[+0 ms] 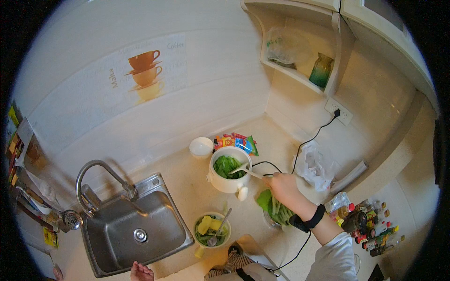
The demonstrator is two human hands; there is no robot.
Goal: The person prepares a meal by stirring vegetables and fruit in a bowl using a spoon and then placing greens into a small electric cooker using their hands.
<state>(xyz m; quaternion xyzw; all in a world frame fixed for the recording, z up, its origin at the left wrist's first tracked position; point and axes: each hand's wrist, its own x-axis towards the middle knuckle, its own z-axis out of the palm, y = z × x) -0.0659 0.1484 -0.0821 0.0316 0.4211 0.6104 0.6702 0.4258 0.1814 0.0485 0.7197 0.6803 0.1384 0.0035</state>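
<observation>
My right hand (281, 186) grips the handle of a pale spoon or spatula (242, 169). Its head rests among leafy greens (225, 165) inside a white electric cooking pot (225, 186) on the counter. Under my right forearm, more green vegetables with long stems (281, 210) lie in a bowl, partly hidden. Nearer to me stands a bowl (229, 233) with greens, yellow pieces (208, 224) and a metal spoon (221, 226). My left hand (141, 272) is at the sink's front edge, holding nothing, fingers loosely bent.
A steel sink (112, 242) with a curved faucet (102, 163) lies left. Behind the pot are a white bowl (201, 146) and a colourful food packet (235, 142). A black cord (309, 138) runs to a wall outlet (339, 110). Several bottles (372, 224) stand right, beyond a plastic bag (314, 167).
</observation>
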